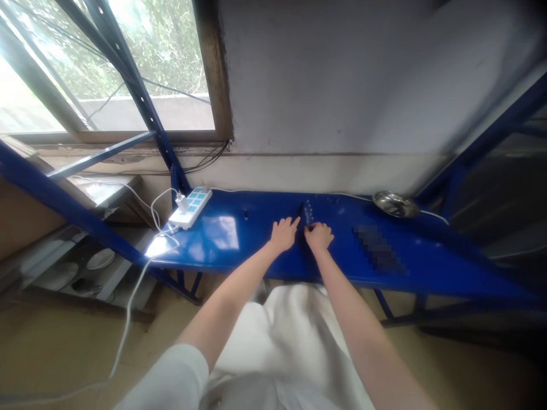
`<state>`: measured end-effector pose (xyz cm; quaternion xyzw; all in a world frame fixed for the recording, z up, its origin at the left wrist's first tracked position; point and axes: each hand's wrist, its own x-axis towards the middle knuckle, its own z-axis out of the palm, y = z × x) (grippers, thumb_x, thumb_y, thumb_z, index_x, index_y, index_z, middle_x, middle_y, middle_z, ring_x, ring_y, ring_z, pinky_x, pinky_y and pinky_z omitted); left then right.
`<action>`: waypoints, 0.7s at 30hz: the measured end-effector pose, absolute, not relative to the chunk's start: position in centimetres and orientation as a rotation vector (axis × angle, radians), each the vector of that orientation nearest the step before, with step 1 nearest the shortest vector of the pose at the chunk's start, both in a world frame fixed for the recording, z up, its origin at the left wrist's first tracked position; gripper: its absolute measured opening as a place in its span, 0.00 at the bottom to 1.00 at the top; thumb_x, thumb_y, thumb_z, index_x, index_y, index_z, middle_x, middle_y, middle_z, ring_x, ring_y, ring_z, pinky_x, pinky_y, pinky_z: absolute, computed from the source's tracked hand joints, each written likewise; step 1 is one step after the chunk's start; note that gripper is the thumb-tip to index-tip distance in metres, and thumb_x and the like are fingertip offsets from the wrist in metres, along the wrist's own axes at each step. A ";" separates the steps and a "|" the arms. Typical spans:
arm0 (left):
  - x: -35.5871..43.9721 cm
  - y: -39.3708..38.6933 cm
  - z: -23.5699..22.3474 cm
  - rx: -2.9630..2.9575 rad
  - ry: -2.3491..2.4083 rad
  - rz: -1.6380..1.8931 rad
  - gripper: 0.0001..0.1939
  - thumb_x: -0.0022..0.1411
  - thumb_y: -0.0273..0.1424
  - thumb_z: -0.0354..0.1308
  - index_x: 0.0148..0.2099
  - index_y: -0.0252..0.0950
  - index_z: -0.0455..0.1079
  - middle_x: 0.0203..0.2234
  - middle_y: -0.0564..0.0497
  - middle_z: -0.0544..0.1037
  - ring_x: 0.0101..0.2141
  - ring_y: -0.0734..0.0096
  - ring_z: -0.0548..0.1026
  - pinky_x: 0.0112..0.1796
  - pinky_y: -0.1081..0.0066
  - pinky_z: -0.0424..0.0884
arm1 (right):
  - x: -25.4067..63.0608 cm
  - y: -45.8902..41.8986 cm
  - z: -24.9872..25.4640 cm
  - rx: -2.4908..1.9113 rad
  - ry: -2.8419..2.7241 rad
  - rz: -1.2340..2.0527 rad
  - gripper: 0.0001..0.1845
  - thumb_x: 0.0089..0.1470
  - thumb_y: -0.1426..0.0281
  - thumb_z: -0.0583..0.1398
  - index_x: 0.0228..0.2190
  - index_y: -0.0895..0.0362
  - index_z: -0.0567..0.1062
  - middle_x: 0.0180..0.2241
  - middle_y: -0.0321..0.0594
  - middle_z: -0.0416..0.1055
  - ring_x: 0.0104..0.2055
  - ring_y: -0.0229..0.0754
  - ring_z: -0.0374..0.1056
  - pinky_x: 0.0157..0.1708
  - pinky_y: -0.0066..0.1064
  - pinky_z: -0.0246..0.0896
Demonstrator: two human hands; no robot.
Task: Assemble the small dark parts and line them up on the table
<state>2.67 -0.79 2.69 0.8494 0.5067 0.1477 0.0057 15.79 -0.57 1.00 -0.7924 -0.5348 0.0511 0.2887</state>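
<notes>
Head view: the left grip is held open on the blue surface, apparently for bracing; the right grip is curled beside a row of small clear parts, its hold indeterminable.

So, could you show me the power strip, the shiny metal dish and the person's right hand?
Power strip (191, 208): head view, on its blue switch panel.
Metal dish (395, 204): head view, on its inner bowl.
Right hand (318, 236): head view, on the back of the hand.
</notes>
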 end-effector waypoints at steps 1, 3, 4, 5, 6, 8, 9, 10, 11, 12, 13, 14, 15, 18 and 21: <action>2.7 -0.7 2.7 2.664 1.588 0.461 0.24 0.65 0.29 0.35 0.62 0.38 0.51 0.53 0.42 0.63 0.48 0.56 0.63 0.45 0.57 0.60 | 15.8 -0.5 0.9 -2.110 -1.423 0.130 0.15 0.48 0.64 0.54 0.34 0.61 0.72 0.39 0.53 0.68 0.44 0.55 0.60 0.40 0.45 0.52; 2.8 -0.5 2.8 2.690 1.586 0.486 0.23 0.64 0.29 0.36 0.60 0.36 0.54 0.51 0.41 0.65 0.47 0.57 0.63 0.45 0.58 0.60 | 15.8 -0.3 0.7 -2.096 -1.412 0.109 0.15 0.49 0.64 0.55 0.34 0.61 0.72 0.39 0.54 0.68 0.43 0.55 0.60 0.39 0.44 0.51; 2.9 -0.5 2.9 2.703 1.590 0.505 0.22 0.64 0.29 0.37 0.59 0.35 0.56 0.50 0.41 0.66 0.46 0.57 0.64 0.44 0.58 0.60 | 15.8 -0.3 0.6 -2.089 -1.408 0.099 0.15 0.49 0.64 0.54 0.33 0.61 0.72 0.38 0.54 0.68 0.43 0.54 0.60 0.39 0.43 0.51; 3.0 -0.5 3.1 2.713 1.599 0.522 0.20 0.64 0.29 0.38 0.57 0.34 0.58 0.49 0.41 0.67 0.46 0.58 0.64 0.44 0.59 0.60 | 15.8 -0.2 0.5 -2.086 -1.406 0.092 0.15 0.49 0.64 0.54 0.33 0.61 0.72 0.38 0.54 0.68 0.43 0.54 0.60 0.39 0.43 0.51; 3.1 -0.5 3.2 2.715 1.614 0.533 0.19 0.64 0.29 0.40 0.55 0.33 0.60 0.48 0.41 0.68 0.45 0.58 0.64 0.43 0.60 0.60 | 15.8 -0.1 0.4 -2.091 -1.404 0.089 0.14 0.49 0.64 0.54 0.33 0.61 0.72 0.38 0.53 0.68 0.43 0.53 0.59 0.38 0.42 0.51; 3.5 -0.4 3.6 2.697 1.666 0.536 0.16 0.63 0.30 0.43 0.50 0.32 0.63 0.45 0.41 0.69 0.44 0.59 0.65 0.42 0.61 0.60 | 15.8 0.0 0.2 -2.122 -1.401 0.098 0.14 0.49 0.64 0.54 0.34 0.61 0.72 0.39 0.52 0.68 0.43 0.52 0.59 0.39 0.41 0.50; 3.7 -0.4 3.7 2.678 1.699 0.534 0.14 0.63 0.31 0.44 0.49 0.32 0.63 0.44 0.42 0.70 0.43 0.60 0.65 0.42 0.62 0.60 | 15.8 0.1 0.2 -2.141 -1.401 0.109 0.14 0.49 0.64 0.55 0.34 0.60 0.72 0.39 0.51 0.68 0.43 0.52 0.59 0.39 0.40 0.50; 3.9 -0.3 3.9 2.654 1.730 0.534 0.13 0.63 0.31 0.46 0.47 0.32 0.64 0.43 0.42 0.70 0.43 0.60 0.66 0.42 0.62 0.60 | 15.8 0.2 0.1 -2.157 -1.399 0.120 0.14 0.49 0.65 0.55 0.35 0.60 0.72 0.40 0.50 0.68 0.44 0.51 0.59 0.39 0.40 0.49; 4.0 -0.3 4.0 2.629 1.757 0.539 0.13 0.62 0.32 0.47 0.46 0.32 0.64 0.42 0.42 0.70 0.43 0.60 0.66 0.42 0.62 0.60 | 15.8 0.2 0.1 -2.170 -1.397 0.129 0.14 0.50 0.65 0.55 0.35 0.60 0.72 0.40 0.49 0.68 0.44 0.51 0.59 0.39 0.39 0.49; 4.1 -0.2 4.0 2.603 1.776 0.551 0.12 0.62 0.33 0.48 0.46 0.32 0.64 0.41 0.43 0.71 0.42 0.61 0.66 0.42 0.63 0.60 | 15.8 0.3 0.1 -2.176 -1.398 0.137 0.14 0.50 0.65 0.55 0.35 0.60 0.72 0.41 0.49 0.68 0.44 0.51 0.59 0.39 0.39 0.49; 4.2 -0.2 4.1 2.578 1.787 0.566 0.12 0.62 0.33 0.48 0.45 0.32 0.64 0.41 0.43 0.71 0.42 0.61 0.66 0.42 0.63 0.60 | 15.8 0.3 0.1 -2.179 -1.400 0.142 0.14 0.50 0.64 0.55 0.36 0.59 0.72 0.41 0.49 0.67 0.44 0.51 0.59 0.39 0.39 0.49; 4.3 -0.1 4.1 2.551 1.794 0.582 0.12 0.62 0.33 0.48 0.45 0.32 0.63 0.40 0.44 0.71 0.42 0.62 0.66 0.42 0.64 0.60 | 15.8 0.3 0.2 -2.180 -1.403 0.144 0.14 0.50 0.64 0.55 0.36 0.59 0.72 0.41 0.49 0.67 0.44 0.51 0.58 0.39 0.39 0.49; 4.4 0.0 4.2 2.526 1.796 0.595 0.11 0.62 0.32 0.49 0.44 0.33 0.63 0.40 0.44 0.72 0.42 0.62 0.66 0.42 0.64 0.60 | 15.8 0.3 0.2 -2.180 -1.406 0.142 0.14 0.51 0.64 0.54 0.36 0.60 0.72 0.41 0.49 0.67 0.44 0.51 0.58 0.39 0.39 0.49; 4.4 0.2 4.3 2.461 1.785 0.619 0.09 0.62 0.31 0.48 0.43 0.33 0.63 0.40 0.44 0.71 0.42 0.63 0.66 0.43 0.63 0.60 | 15.8 0.3 0.2 -2.176 -1.424 0.133 0.14 0.51 0.64 0.54 0.36 0.60 0.72 0.41 0.50 0.67 0.44 0.51 0.58 0.39 0.39 0.49; 4.4 0.5 4.3 2.426 1.758 0.642 0.07 0.62 0.29 0.47 0.41 0.33 0.63 0.40 0.43 0.71 0.42 0.63 0.66 0.43 0.63 0.60 | 15.8 0.3 0.1 -2.166 -1.434 0.122 0.14 0.51 0.65 0.54 0.36 0.60 0.72 0.41 0.51 0.67 0.44 0.52 0.59 0.39 0.39 0.49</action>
